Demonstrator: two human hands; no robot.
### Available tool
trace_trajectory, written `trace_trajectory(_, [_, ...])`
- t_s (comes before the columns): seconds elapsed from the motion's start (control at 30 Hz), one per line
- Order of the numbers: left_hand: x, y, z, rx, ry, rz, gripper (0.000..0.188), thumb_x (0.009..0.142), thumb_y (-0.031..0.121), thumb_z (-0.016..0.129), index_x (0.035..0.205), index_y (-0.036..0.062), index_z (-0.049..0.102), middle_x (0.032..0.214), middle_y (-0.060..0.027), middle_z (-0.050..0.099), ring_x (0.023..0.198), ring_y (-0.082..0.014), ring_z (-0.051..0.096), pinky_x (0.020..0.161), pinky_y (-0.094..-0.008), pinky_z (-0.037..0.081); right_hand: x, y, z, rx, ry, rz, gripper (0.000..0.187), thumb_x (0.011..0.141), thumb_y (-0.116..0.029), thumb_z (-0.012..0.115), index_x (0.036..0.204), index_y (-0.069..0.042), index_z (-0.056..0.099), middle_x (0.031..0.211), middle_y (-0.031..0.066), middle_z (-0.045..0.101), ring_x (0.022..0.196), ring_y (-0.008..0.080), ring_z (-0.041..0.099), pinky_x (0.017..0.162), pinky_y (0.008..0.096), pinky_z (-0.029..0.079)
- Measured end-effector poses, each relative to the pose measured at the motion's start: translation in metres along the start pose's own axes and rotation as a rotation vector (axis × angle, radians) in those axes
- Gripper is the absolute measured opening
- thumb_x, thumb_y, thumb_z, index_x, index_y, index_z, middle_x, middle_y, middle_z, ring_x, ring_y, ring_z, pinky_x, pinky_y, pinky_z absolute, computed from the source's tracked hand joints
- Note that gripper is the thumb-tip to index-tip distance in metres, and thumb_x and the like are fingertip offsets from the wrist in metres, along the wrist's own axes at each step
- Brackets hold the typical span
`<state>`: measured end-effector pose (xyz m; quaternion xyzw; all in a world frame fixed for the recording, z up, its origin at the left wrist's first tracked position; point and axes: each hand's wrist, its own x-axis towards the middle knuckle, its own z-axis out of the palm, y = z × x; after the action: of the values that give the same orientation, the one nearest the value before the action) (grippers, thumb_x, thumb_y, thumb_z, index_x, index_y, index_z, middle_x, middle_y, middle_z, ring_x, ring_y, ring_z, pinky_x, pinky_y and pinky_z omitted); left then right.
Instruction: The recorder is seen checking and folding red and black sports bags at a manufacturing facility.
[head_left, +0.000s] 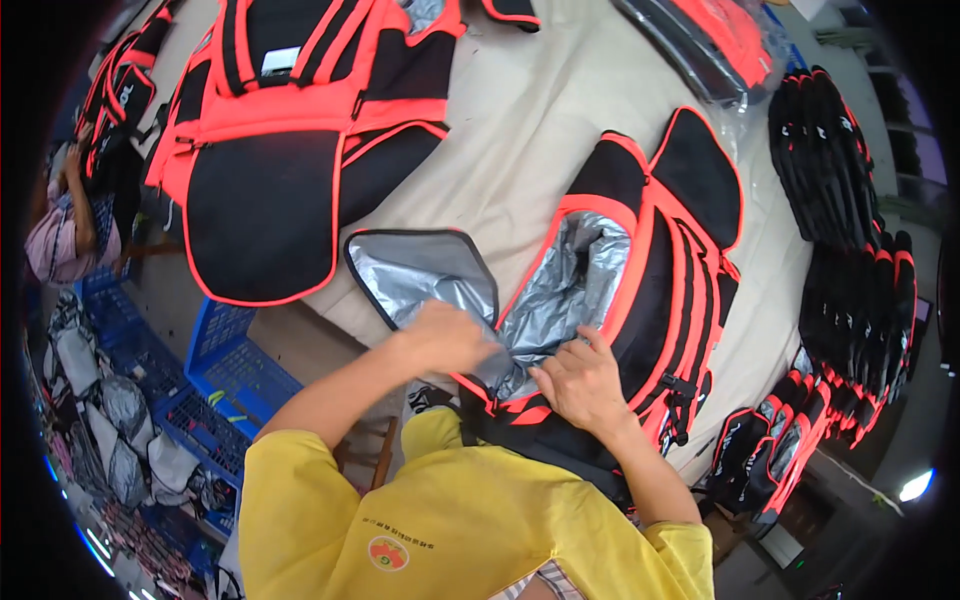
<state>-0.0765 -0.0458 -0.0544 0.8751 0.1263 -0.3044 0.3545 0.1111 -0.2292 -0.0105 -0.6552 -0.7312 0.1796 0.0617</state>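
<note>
“Black-and-coral bag (655, 290): where do we have it?”

“Right in front of us, on the near part of the pale cloth (520, 110), its mouth agape so that we see the crinkled silver lining (572, 265).”

“What is our left hand (447, 338) at?”

“It is over the lower edge of the silver-faced flap (425, 262), which lies spread out to the left of the mouth. The hand is blurred, so we cannot tell whether its fingers pinch the flap or merely touch it.”

“And our right hand (585, 385)?”

“At the near right rim of the mouth. We see thumb and forefinger spread apart, the other fingers curled. Whether they pinch any of the edge, we cannot tell.”

“What have we got round about?”

“Coral-edged straps (692, 290) run down the right side of our bag, with a black buckle (679, 388) near their lower end. Farther left lies a second bag (265, 215) in the same colours, its rounded black flap toward us. We have a bundle in clear plastic (715, 50) at the far side, piled bags (820, 160) on our right, blue crates (225, 350) on our left, and another person (75, 230) beyond those.”
</note>
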Motion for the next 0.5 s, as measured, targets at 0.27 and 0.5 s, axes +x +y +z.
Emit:
trace_trajectory(0.27, [-0.052, -0.118, -0.076, -1.521, 1.405, -0.041, 0.057, 0.113, 0.028, 0.047, 0.161, 0.0002, 0.034, 0.114, -0.0175, 0.075, 0.094, -0.0231, 0.075, 0.079, -0.0331, 0.058, -0.019, -0.03, -0.003, 0.112, 0.171, 0.128, 0.025, 0.089, -0.019, 0.079, 0.11, -0.006, 0.073, 0.121, 0.01, 0.071, 0.126, 0.0295, 0.064, 0.116, 0.0514, 0.042])
trace_trajectory(0.5, [0.023, -0.036, -0.049, -1.179, 0.982, -0.09, 0.037, 0.111, 0.037, 0.057, 0.122, 0.0038, 0.07, 0.093, -0.0026, 0.072, 0.078, -0.009, 0.061, 0.075, -0.0275, 0.051, -0.083, -0.009, -0.02, 0.167, 0.389, 0.359, 0.038, 0.086, -0.009, 0.08, 0.121, -0.004, 0.069, 0.139, 0.0179, 0.062, 0.137, 0.0412, 0.056, 0.112, 0.0516, 0.047])
